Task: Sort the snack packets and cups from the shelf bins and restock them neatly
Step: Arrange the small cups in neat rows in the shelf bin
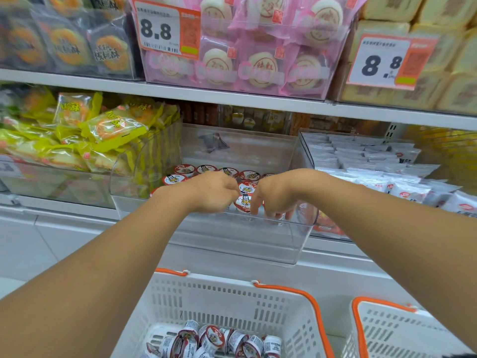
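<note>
At the left of the frame a clear bin of yellow packets (103,133) sits heaped and loose on the middle shelf (232,98), left alone while the work goes on beside it. In the middle stands the clear bin (232,239) that is being filled, pulled forward off the shelf edge, probably so both hands can reach down into it. The left hand (214,193) hovers over the front rows with its fingers curled under; whether it holds a cup I cannot tell, since the palm side is hidden. The cups in the bin (227,173) stand upright with red tiger lids up, in rows from the back wall forward, which keeps the labels readable and the stack tidy. Just to its right the right hand (273,200) reaches down with fingers bent onto a cup at the front (244,202), seemingly nudging or seating it into line. At the right, white packets (374,161) lie layered in their own bin. Below, in the lower middle, the white basket (232,301) holds more loose cups (214,342) lying tumbled, within easy reach; a second basket (402,329) sits at lower right.
</note>
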Motion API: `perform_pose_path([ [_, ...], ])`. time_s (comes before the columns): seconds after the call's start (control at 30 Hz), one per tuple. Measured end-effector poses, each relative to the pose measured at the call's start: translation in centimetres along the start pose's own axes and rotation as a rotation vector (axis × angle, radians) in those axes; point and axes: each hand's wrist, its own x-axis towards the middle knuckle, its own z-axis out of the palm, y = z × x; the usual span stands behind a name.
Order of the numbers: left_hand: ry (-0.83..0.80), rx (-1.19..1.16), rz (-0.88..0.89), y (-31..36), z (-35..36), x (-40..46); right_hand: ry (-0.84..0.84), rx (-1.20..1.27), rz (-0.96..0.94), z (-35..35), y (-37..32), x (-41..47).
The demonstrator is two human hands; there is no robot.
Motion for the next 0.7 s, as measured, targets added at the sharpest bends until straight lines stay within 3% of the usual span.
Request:
perform_pose_path([
  [0.1,0.279,0.027,0.049,-1.1,-0.2,-1.0,0.015,0.036,0.012,-0.1,0.2,-0.6],
  [0.2,0.585,0.063,0.142,-2.1,-0.2,-3.3,0.227,0.212,-0.032,-1.9,0.2,-2.7],
  [0.27,0.681,0.080,0.280,-2.8,0.0,-5.9,0.291,0.305,-0.141,-3.0,-0.7,-5.2],
  [0.3,0.660,0.113,0.348,-3.3,0.1,-7.4,0.226,0.371,-0.237,-3.2,-1.4,-6.4],
  [0.4,0.528,0.232,0.474,-5.1,1.7,-11.3,-0.228,0.407,-0.411,0.7,-5.0,-7.0],
  [0.47,0.318,0.292,0.368,-6.9,4.7,-12.7,-0.409,0.134,-0.374,7.9,-7.6,-3.7],
  [0.57,-0.242,0.428,-0.040,-10.2,11.6,-13.5,-0.493,-0.443,-0.311,20.6,-9.3,1.8],
  [0.6,-0.409,0.405,-0.210,-11.8,14.5,-14.0,-0.513,-0.536,-0.284,23.6,-9.5,2.8],
  [0.63,-0.526,0.344,-0.360,-13.3,17.3,-14.8,-0.521,-0.542,-0.241,25.9,-9.6,3.7],
  [0.7,-0.595,0.224,-0.546,-16.0,22.8,-16.3,-0.468,-0.326,-0.167,29.7,-9.6,5.0],
])
